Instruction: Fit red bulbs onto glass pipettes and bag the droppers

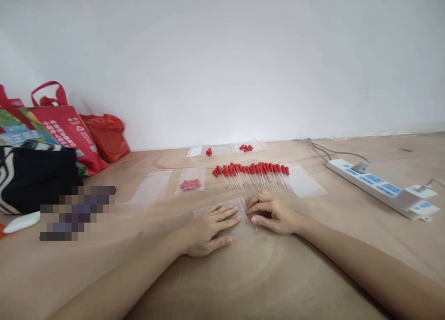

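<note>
Left hand: lay flat, fingers spread, on zip bag | right hand: half-curled at bag's zip edge, grip undiscernible | red-topped droppers: lay beyond

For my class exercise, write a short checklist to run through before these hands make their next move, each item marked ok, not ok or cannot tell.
1. Left hand steadying the clear bag: ok, laid over it.
2. Right hand at the bag's zip strip: ok, fingers beside it.
3. Zip strip fully sealed: cannot tell.
4. Red-topped droppers away from both hands: ok, in a row beyond them.
5. Power strip away from both hands: ok, off to the right.
</note>
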Demonstrator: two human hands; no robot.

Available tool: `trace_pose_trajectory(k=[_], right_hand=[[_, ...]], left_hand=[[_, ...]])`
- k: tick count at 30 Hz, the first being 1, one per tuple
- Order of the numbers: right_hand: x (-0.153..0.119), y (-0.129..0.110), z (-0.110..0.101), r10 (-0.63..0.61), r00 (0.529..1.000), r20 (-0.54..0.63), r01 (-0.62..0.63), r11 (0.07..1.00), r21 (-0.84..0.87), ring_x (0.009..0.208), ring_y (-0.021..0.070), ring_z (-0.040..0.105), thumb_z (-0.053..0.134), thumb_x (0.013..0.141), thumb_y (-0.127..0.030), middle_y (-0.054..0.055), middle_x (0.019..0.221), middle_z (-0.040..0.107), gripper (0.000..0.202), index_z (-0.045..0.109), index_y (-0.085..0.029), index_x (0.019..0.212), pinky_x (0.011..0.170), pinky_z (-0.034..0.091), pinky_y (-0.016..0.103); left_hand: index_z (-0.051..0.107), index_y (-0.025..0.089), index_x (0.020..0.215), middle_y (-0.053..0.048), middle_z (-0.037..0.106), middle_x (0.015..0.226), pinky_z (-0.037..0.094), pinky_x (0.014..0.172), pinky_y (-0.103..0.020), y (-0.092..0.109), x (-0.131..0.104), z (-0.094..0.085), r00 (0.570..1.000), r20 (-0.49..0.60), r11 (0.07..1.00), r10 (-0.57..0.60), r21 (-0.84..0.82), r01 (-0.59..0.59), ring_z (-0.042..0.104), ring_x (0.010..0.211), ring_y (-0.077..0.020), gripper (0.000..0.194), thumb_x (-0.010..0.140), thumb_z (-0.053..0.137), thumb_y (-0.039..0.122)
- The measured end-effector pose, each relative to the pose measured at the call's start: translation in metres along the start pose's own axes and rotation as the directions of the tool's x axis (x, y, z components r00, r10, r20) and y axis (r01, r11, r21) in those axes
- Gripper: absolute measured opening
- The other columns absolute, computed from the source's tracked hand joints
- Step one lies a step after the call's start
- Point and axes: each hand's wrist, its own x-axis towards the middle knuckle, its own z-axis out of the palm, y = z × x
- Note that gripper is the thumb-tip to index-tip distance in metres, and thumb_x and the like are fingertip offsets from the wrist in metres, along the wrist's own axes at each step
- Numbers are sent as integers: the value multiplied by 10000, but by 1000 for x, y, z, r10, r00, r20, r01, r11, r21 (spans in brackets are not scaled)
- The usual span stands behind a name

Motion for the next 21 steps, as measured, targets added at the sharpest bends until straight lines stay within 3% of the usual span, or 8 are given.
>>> trace_pose_trajectory(k=[3,9,21], right_hand=[[0,-1,0,-14,1000,14,14,1000,-5,848,152,513,486,801,-372,55,911,581,252,621,-190,911,776,400,314],[-1,4,-2,59,996,-73,-63,996,-59,875,166,501,501,790,-383,73,928,565,292,587,-175,976,783,407,327],[-1,6,-3,36,999,-27,-38,995,-97,874,164,504,496,789,-405,69,930,563,307,614,-188,971,788,401,330]], left_hand=[[140,278,1350,-19,119,1423,115,1061,-414,0,-1,0,1000,-10,1000,-15,-7,15,137,1297,-198,536,875,323,447],[160,297,1343,-8,135,1420,124,1059,-415,2,-1,-1,1000,-18,1000,-20,-13,19,153,1293,-200,516,876,328,438],[185,270,1343,-30,144,1419,127,1059,-411,2,0,-1,1000,-11,1000,-17,2,17,156,1292,-207,523,873,329,448]])
